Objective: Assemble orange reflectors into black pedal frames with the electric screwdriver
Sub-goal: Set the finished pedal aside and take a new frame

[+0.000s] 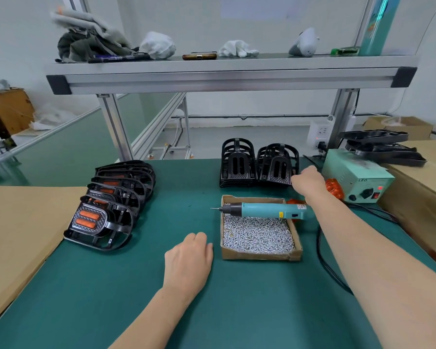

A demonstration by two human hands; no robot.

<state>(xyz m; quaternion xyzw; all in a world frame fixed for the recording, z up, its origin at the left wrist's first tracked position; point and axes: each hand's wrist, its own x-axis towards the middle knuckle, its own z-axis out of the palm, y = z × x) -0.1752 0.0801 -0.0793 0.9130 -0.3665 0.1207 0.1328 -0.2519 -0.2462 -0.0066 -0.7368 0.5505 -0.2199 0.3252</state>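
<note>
A green-matted workbench point(126, 285) fills the view. At its left stands a row of finished black pedal frames with orange reflectors fitted point(116, 210), leaning one behind another. At the back, right of centre, are two stacks of empty black plastic pedal frames point(238, 167). To the right sits a pale green metal control box point(355, 177). In front of the stacks is a shallow cardboard tray of silver screws point(259, 255), and a teal electric screwdriver point(267, 210) lies across its far edge, tip pointing left. The left hand point(188, 260) rests palm down on the mat beside the tray, fingers relaxed, holding nothing. The right hand point(307, 181) reaches to the right-hand stack's edge; its fingers are hidden, so its grasp cannot be told. Loose orange plastic reflectors point(334, 188) lie just beside that wrist.
</note>
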